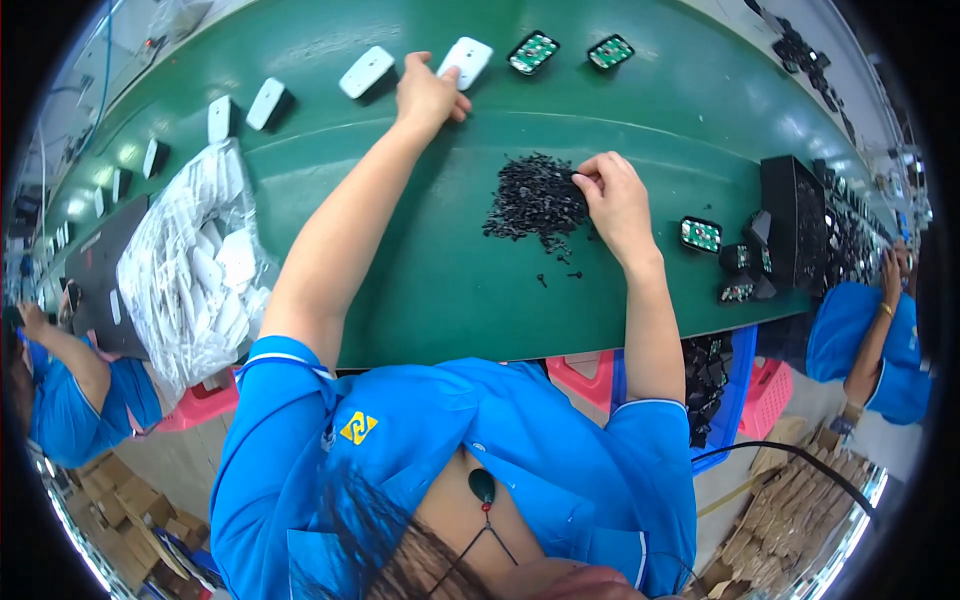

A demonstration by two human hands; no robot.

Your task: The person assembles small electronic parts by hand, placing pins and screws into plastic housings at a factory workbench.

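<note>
My left hand [428, 95] reaches to the far side of the green bench, fingers apart. One fingertip touches the near left edge of a white-topped case [467, 62], and another white-topped case [367, 72] lies just left of the hand. My right hand [615, 200] is at the right edge of a pile of small black screws [538, 195], thumb and forefinger pinched together. Whatever is between those fingertips is too small to make out. Farther right along the back are two black cases with green circuit boards, one [534, 52] beside the other [610, 52].
A clear plastic bag of white covers [200, 270] lies at the left. More white-topped cases [268, 104] line the back left. At right are another circuit-board case [700, 235], several stacked cases and a black box [790, 225]. Co-workers sit on both sides; a blue crate [740, 390] stands below.
</note>
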